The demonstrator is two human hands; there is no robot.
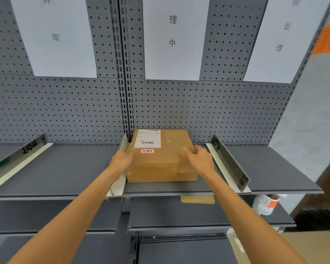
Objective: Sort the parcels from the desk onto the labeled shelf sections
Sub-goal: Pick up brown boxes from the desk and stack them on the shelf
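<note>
A brown cardboard parcel (166,159) with a white shipping label and a small red-edged sticker sits on the grey shelf (179,189), in the middle section under the middle paper sign (174,39). My left hand (123,159) grips the parcel's left side, beside the left divider. My right hand (198,158) rests on the parcel's right top edge, thumb on top, fingers curled over its right side. The parcel's far end is close to the pegboard back wall.
Upright dividers (230,164) (120,174) bound the middle section; another divider (19,159) stands at the left. Paper signs (53,37) (282,39) mark the left and right sections. A lower shelf holds a tan item (197,199) and a white bag (265,204).
</note>
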